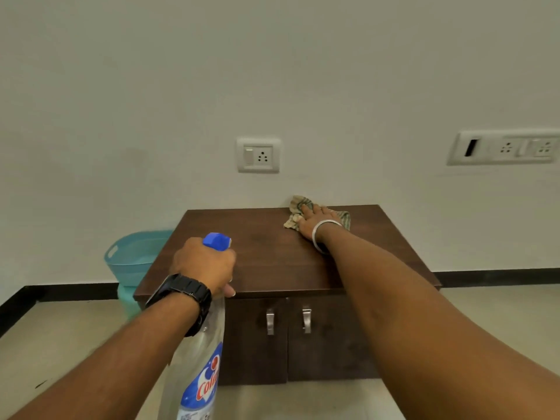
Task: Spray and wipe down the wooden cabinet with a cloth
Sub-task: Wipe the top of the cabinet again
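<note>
A low dark wooden cabinet [266, 253] with two doors and metal handles stands against the wall. My left hand [206, 263] grips the neck of a clear spray bottle [201, 368] with a blue nozzle, held over the cabinet's front left corner. My right hand [315, 221] lies flat on a crumpled striped cloth [295, 212], pressing it onto the back right part of the cabinet top, close to the wall. Most of the cloth is hidden under the hand.
A teal plastic basket [133, 256] stands on the floor at the cabinet's left side. A wall socket [258, 155] sits above the cabinet, and a longer switch panel [503, 147] is to the right. Pale floor [60, 344] surrounds the cabinet.
</note>
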